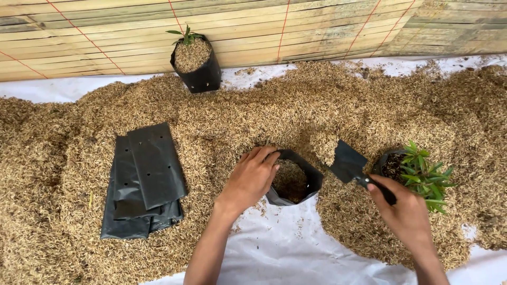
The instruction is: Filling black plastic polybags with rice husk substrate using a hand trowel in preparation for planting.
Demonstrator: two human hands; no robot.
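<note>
Everything sits around the open grow bag (293,182), half full of husk, on the edge of the white sheet (296,248). Far to its left, a flat stack of empty black bags (142,179) lies on the rice husk bed (63,158). Behind it and a little left, a filled black bag with a small seedling (193,62) stands against the bamboo wall (105,37). Now the left hand (252,178), fingers curled, pinching the grow bag's left rim and holding the mouth wide. Just right of the bag, the black trowel (347,162) carries a heap of husk, tilted toward the opening, the right hand (404,211) wrapped tight around its handle. Beyond that, touching nothing, a leafy green plant in a black pot (417,171).
</note>
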